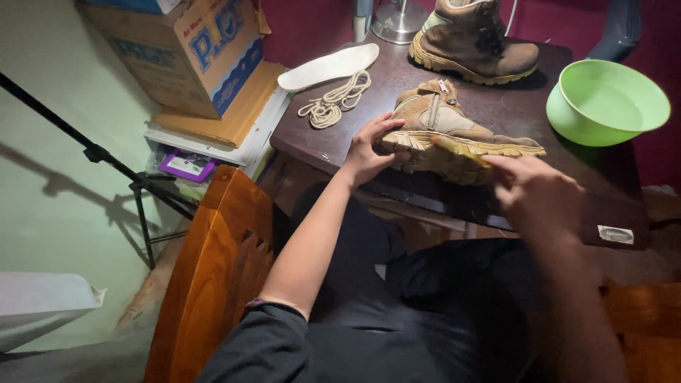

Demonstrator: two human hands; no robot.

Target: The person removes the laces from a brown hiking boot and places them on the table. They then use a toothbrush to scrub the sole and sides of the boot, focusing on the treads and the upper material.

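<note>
A tan boot (443, 128) lies on its side on the dark wooden table (511, 106), sole toward me. My left hand (369, 152) grips its heel end, fingers over the sole edge. My right hand (528, 188) holds the toe end of the sole, fingers curled along its yellowish rim. A second boot (472, 39) stands upright at the back of the table. A white insole (330, 65) and a coiled tan lace (335, 99) lie at the table's left end.
A green plastic bowl (606, 99) sits at the table's right. A small wrapped packet (615, 234) lies near the front right corner. Cardboard boxes (184, 50) stack on the left, with a tripod (135, 184) and a wooden chair arm (213, 269).
</note>
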